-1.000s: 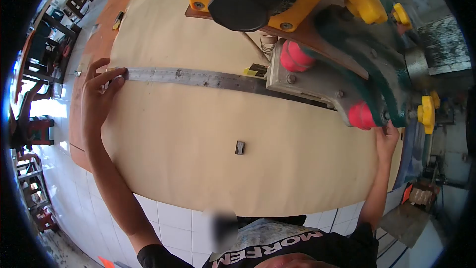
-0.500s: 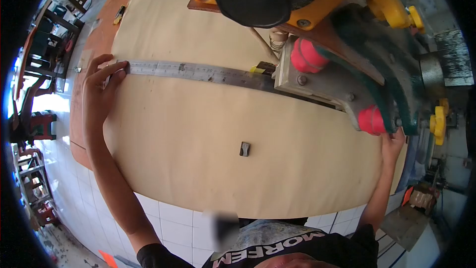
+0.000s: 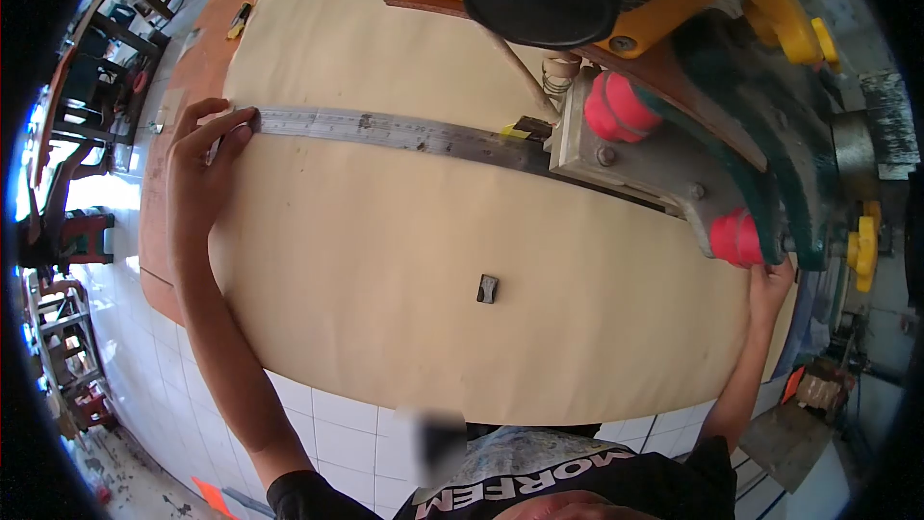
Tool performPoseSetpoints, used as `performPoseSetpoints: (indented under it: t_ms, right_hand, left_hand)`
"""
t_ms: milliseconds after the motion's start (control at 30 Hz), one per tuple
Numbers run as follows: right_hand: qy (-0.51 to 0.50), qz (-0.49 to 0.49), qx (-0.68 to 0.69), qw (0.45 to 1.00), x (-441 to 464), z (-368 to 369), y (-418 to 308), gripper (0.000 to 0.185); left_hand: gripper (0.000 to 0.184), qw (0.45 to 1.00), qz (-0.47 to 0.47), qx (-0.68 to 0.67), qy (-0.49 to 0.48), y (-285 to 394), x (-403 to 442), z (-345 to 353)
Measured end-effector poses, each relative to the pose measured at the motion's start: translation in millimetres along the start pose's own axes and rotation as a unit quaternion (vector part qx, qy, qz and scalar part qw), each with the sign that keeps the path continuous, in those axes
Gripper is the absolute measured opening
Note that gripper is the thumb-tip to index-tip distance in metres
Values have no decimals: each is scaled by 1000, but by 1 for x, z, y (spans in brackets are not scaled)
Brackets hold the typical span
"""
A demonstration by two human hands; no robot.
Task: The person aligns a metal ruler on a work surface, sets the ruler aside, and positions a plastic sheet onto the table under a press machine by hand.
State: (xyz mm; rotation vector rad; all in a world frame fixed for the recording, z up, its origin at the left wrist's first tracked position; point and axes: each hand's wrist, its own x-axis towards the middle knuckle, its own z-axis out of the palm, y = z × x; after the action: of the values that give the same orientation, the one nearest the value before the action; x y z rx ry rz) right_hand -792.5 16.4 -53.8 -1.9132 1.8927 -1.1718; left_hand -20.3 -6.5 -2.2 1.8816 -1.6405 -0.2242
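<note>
across tan paper [image 3: 385,231], metal ruler [image 3: 395,130], end at left hand [image 3: 199,169]

Right grip [image 3: 770,289]: my fingertips hidden behind the machine [image 3: 635,162], near the right edge of the table [image 3: 159,231].
Ruler [image 3: 385,130]: markings too small for me to read.
Machine: top cut off.
Dark shape [image 3: 442,447]: blurred, beyond the near edge.

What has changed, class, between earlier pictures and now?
Things sit farther right in view, apparently from camera movement; no grip visibly changed. The left hand stays at one end of the long grey metal ruler, the small dark rectangular block on the cream paper.
</note>
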Motion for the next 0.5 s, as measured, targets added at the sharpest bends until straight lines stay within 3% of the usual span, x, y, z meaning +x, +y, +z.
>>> performPoseSetpoints:
  t_ms: [200,267,400,467,500]
  right_hand:
    - [-7,-12,-4,1000,1,-4,6,29]
    - [-35,56,5,998,-1,-11,22,44]
    - [-40,53,20,998,0,-14,22,43]
    - [-50,92,14,994,1,-12,15,40]
    - [-51,71,10,996,2,-5,2,37]
  left_hand:
    - [23,1000,0,24,1,4,0,-1]
    - [22,1000,7,9,-1,3,-1,-1]
    - [23,1000,-15,6,6,1,0,2]
    - [29,999,45,25,-7,1,0,-5]
    - [36,1000,-6,-9,-17,10,0,-12]
